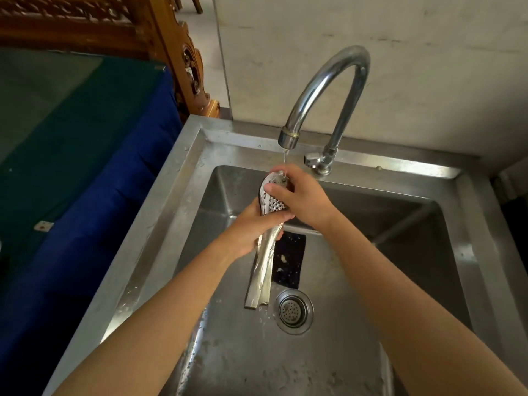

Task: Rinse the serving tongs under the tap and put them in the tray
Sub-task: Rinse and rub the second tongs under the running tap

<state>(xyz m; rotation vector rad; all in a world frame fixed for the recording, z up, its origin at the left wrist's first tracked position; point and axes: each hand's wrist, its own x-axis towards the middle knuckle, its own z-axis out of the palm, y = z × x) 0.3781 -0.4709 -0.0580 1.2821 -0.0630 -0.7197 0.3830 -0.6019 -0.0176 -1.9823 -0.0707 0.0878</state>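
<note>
Rinsing is the step in hand. The shiny steel serving tongs with perforated heads (264, 270) hang over the steel sink (177, 178), near its back edge, under the curved chrome tap (328, 90) and its thin stream. The left hand (251, 230) grips their middle and the right hand (303, 198) curls round the heads. The long axis runs heads-up toward the spout, handle end toward the round drain (293, 311). Next comes carrying them to the tray, which is not in view.

Tap (353, 54) arching over sink (177, 178), crowding room above; dark pad (288, 261) lying below tap; basin floor right of tap lying open.
</note>
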